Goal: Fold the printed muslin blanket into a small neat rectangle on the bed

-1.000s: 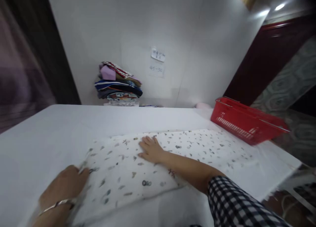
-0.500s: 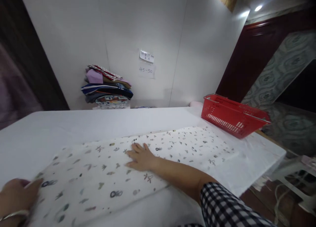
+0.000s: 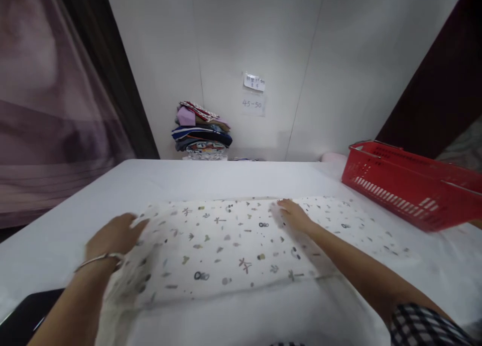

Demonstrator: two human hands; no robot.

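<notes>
"Across the lower middle of the frame, what's spread out?"

"A white printed cloth (image 3: 233,245), dotted with small motifs, lying on the white table (image 3: 181,178). Its near edge runs below the frame's center, and it reaches well to the right."

"And the left hand (image 3: 115,234)?"

"Left of center, at the cloth's left edge, thumb toward the print, fingers bent. It's blurred, so I can't make out whether it pinches the fabric. A bracelet (image 3: 100,258) circles that wrist."

"The right hand (image 3: 293,215)?"

"Right of center, by the cloth's far edge, fingertips pointing left, fingers close together. Whether they grip the cloth or only rest on it, I can't say. A checked sleeve (image 3: 422,326) shows at lower right."

"Anything around them?"

"A red basket (image 3: 399,185) at the right side of the frame, and a stack of folded fabrics (image 3: 202,132) against the wall, just left of the upper middle."
</notes>
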